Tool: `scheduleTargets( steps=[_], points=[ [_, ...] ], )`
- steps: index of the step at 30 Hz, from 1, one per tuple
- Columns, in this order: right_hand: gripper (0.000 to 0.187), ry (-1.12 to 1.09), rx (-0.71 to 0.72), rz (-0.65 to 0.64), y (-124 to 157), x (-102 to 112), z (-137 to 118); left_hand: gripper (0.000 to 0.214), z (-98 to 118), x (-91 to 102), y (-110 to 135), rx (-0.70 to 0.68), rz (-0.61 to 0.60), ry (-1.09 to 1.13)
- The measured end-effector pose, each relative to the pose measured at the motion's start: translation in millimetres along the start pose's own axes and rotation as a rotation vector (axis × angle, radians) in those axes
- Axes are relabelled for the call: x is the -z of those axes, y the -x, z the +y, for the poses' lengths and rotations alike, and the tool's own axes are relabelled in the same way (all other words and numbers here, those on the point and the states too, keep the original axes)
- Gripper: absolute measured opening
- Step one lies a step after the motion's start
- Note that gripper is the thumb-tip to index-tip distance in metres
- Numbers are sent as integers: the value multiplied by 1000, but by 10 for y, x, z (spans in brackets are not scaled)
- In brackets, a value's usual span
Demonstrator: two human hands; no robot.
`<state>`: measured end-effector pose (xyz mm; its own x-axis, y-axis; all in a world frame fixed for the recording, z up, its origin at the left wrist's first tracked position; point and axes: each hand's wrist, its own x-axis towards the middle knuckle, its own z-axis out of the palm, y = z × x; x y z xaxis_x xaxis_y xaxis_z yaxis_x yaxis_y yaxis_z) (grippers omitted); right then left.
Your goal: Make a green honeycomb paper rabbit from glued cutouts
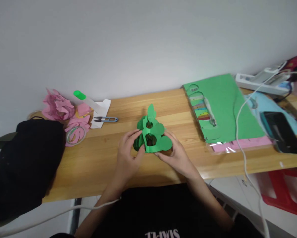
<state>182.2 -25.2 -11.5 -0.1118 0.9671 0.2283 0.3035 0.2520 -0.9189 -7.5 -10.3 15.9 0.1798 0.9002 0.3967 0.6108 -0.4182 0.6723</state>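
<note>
A folded green paper cutout with rounded lobes, cut-out holes and several stacked layers stands on the wooden table in front of me. My left hand grips its left side, thumb at the lower front and fingers on the layered edge. On the other side, my right hand holds the lower right lobe, with the thumb under the front and the fingers behind it. The layers fan out toward the left, and a narrow pointed lobe rises at the top.
Left of the paper lie thread snips, a glue stick, a tape roll, pink paper scraps and a black bag. To the right are a green paper pack, a phone, a power strip and a white cable.
</note>
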Motion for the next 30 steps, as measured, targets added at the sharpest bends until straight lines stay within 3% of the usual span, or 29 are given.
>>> scheduleTargets(
  steps=[7,13,17,20,22,25,27,30],
  points=[
    [68,-73,-36,23,8,-12,-21,38,-16,-24,4,67,30,125],
    [41,-193,-146,209,17,-125,-47,35,11,-29,33,118,46,294],
    [42,-175,-178,291,57,-139,-118,36,39,5,55,211,125,555],
    [46,-34,12,315,50,-71,-279,38,-55,31,-26,400,138,767],
    [53,98,161,244,17,-33,-433,31,-155,19,-121,484,2,790],
    [43,404,339,67,-44,-61,-687,41,-253,-45,-184,385,-172,564],
    [33,604,475,14,-72,-139,-839,35,-244,-81,-89,294,-138,390],
    [31,724,590,4,-80,-263,-1008,29,-149,-58,225,230,-76,262]
  ],
)
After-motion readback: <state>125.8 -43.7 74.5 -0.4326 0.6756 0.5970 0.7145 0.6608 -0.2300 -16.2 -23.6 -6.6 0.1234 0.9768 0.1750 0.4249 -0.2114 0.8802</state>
